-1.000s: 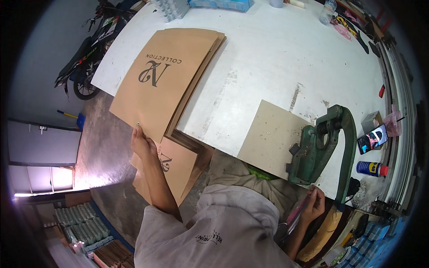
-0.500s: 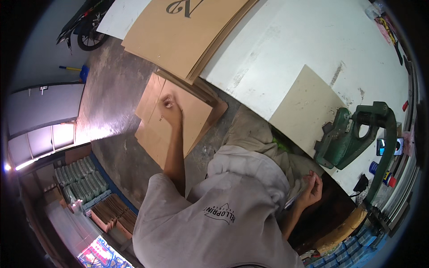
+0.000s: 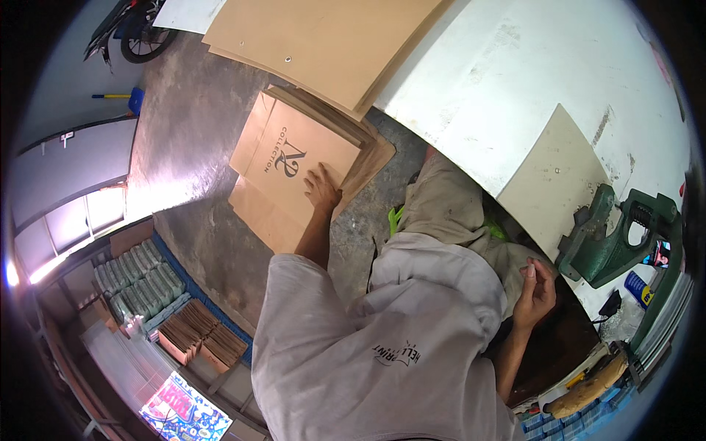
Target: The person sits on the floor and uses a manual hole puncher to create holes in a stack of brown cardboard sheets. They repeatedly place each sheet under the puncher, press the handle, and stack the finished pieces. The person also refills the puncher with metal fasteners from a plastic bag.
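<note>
A pile of flat brown paper bags (image 3: 254, 180), the top one with dark print, lies low beside the table on the left. My left hand (image 3: 322, 187) rests on the top bag near its right edge, fingers spread and palm down, gripping nothing. My right hand (image 3: 537, 294) hovers over my right thigh, beside the table edge. Its fingers are curled together; whatever may be inside them is hidden. Nearest to this hand is a green metal hand press (image 3: 607, 239) standing on the white table. A beige board (image 3: 555, 169) lies flat against the press.
Another stack of large brown sheets (image 3: 316, 51), with a small metal eyelet in the top one, overhangs the white table's (image 3: 456, 95) left edge. A blue tube (image 3: 638, 289) lies beyond the press. Packed bundles (image 3: 140, 279) stand at lower left, a motorbike wheel (image 3: 143, 37) at upper left.
My left hand has moved right across the top bag and now lies flat near its edge, uncovering the print. My right hand stays curled by the table. The whole view has shifted somewhat.
</note>
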